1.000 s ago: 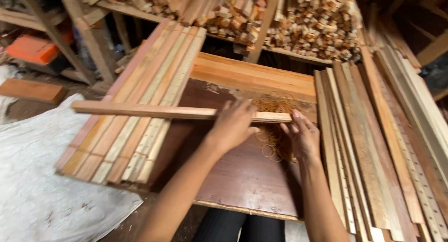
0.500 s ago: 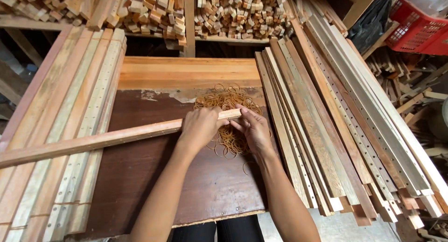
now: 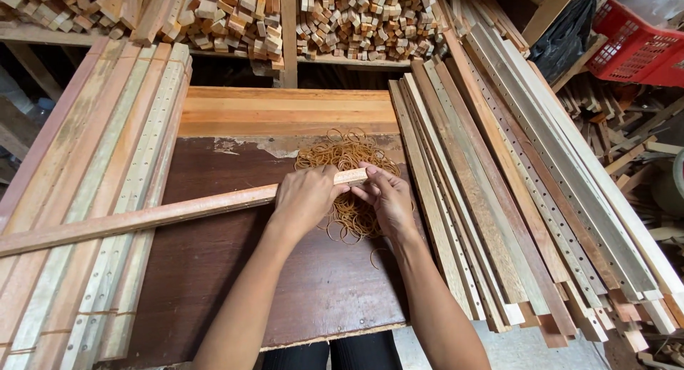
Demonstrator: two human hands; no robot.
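Looking down from head height, two bare forearms reach forward over a dark brown wooden board [image 3: 214, 270] that serves as the work surface. The left hand [image 3: 305, 199] is curled closed around the end of a long, thin, pale wooden slat [image 3: 157, 217], fingers wrapped over its top. The slat runs from this hand out to the left, crossing the board and passing over the stack of strips there. The right hand [image 3: 388, 199] sits just beside the left, its fingertips pinching the very tip of the same slat; whether it also holds an elastic band cannot be told.

Beneath and just beyond both hands lies a loose heap of tan rubber bands [image 3: 345, 160], spread on the board.

On the left, a pile of long light wooden strips [image 3: 92, 199], some with rows of small holes, lies lengthways. On the right, a larger pile of mixed brown and pale wooden strips [image 3: 513, 199] fans out toward the viewer.

Farther back, a shelf holds stacks of short cut wooden blocks [image 3: 356, 21]. At far upper right sits a red plastic basket [image 3: 634, 45].
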